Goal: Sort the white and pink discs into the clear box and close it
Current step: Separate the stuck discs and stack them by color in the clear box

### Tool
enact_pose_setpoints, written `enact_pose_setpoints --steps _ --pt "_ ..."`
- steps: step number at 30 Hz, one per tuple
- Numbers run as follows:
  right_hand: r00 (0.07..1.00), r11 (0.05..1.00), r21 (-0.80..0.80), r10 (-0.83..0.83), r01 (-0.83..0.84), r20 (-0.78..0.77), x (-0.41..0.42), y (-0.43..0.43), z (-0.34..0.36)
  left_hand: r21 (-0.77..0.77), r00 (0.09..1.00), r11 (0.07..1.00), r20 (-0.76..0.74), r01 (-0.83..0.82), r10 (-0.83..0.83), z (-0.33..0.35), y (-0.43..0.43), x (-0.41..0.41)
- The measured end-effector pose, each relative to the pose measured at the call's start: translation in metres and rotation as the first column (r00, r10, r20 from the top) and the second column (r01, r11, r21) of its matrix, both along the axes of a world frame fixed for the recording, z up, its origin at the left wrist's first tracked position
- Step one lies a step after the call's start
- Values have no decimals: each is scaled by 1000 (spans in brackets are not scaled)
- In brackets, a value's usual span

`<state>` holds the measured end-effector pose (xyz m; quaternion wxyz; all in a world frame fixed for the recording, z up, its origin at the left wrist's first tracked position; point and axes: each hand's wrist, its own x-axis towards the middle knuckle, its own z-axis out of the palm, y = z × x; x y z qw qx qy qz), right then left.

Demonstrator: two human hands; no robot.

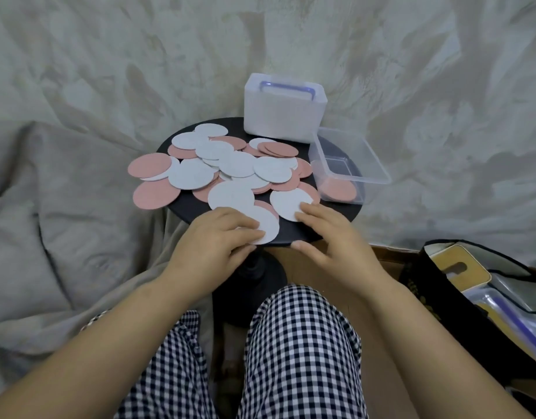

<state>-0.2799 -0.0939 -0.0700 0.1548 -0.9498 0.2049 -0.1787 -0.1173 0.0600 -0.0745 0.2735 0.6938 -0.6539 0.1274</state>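
Left hand (pixel 218 240) pinches white disc (pixel 268 222) at table's (pixel 188 205) near rim, right hand (pixel 330 237) spread-fingered on neighbouring disc (pixel 286 204); dragging either risks sweeping overlapped discs off, short of clear box (pixel 378 172) at right.

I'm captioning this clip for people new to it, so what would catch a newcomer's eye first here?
The heap of white and pink discs covering the round black table at the centre strikes first. At its near edge the left hand touches one white disc, the right hand another. At the table's right sits the open clear box holding pink discs.
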Motion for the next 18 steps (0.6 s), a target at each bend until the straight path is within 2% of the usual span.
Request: enact_pose_setpoints --steps 3,7,10,11,13,15,18 --pt "993 999 -40 -2 7 118 -7 -4 -6 -129 992 991 -125 -20 4 2 2 -3" --pt "971 995 -95 3 20 238 -7 0 -7 -290 958 949 -282 -128 43 16 3 -8" --pt "948 993 -112 58 -24 313 -8 4 -5 -362 888 902 -458 -236 49 24 3 -13" --pt "930 998 -60 44 -24 364 -9 7 -3 -368 852 888 -522 -274 47 24 2 -15" --pt "881 981 195 -82 -12 466 -9 14 5 -342 755 880 -655 -330 29 25 0 -22" --pt "838 883 466 -222 -43 498 -9 22 15 -302 654 889 -756 -345 -3 25 -1 -29" --pt "811 762 639 -309 -101 496 -9 29 22 -274 506 912 -858 -305 -88 26 0 -40"
